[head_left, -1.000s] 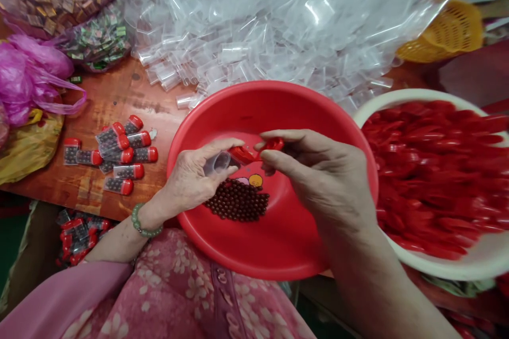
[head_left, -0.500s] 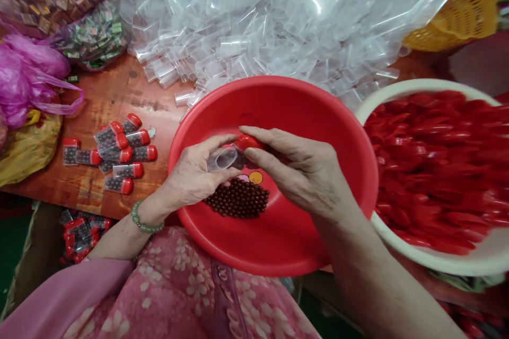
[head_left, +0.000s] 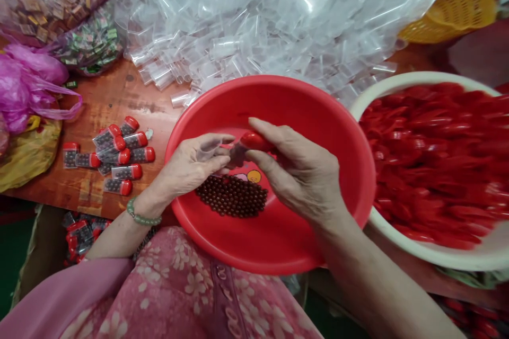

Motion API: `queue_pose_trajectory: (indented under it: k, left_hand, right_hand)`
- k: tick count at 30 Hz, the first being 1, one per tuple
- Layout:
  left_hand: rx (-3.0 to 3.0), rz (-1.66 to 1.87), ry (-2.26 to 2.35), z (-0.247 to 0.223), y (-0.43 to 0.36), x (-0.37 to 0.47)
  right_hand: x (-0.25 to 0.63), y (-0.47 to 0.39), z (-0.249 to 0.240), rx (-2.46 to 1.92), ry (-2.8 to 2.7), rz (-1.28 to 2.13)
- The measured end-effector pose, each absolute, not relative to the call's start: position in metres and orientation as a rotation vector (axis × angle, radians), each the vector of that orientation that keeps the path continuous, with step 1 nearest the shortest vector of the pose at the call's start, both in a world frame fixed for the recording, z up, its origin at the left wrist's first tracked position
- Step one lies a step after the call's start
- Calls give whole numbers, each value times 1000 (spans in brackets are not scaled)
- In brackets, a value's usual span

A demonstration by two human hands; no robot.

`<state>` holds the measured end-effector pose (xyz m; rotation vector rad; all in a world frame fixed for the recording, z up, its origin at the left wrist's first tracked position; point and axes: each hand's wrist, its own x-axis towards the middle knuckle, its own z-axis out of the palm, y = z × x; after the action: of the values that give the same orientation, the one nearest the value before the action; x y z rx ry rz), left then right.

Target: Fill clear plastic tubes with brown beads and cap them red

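A second ago, two red parts showed between the hands; now I see a single rounded red cap (head_left: 256,141) near the centre of the frame, pinched in my right hand (head_left: 302,169). I take that to mean the lid has come together on the piece being worked, though the fingers hide the join and I can't confirm it is seated. The spare tube (head_left: 207,149) has turned too: half a second ago its round mouth showed plainly, and now I get only a blurred edge of it, left of centre.

My right grip is narrow, thumb below the cap and fingers above and behind it. My left hand (head_left: 191,167) is curled around the spare tube, which lies along the inside of the fingers. The clear body (head_left: 238,153) bridges the gap, just left of the cap and running toward my left fingertips; whether they touch it, I can't tell from here, nor what is inside.

All this hangs above the red bowl (head_left: 286,238), with the brown beads (head_left: 234,198) lying just below the left fingers, lower centre. Finished tubes (head_left: 124,156) lie on the table, left of frame, well apart from both hands.
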<state>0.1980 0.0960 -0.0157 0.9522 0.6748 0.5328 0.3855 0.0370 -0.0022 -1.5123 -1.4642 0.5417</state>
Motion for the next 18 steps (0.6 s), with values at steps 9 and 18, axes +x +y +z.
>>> queue_pose_trajectory:
  k: [9, 18]
  left_hand:
    - [1071, 420, 673, -20, 92, 198]
    - [1484, 315, 403, -14, 95, 195]
  right_hand:
    - [384, 41, 10, -1531, -1311, 389]
    - [387, 49, 3, -1416, -1146, 636]
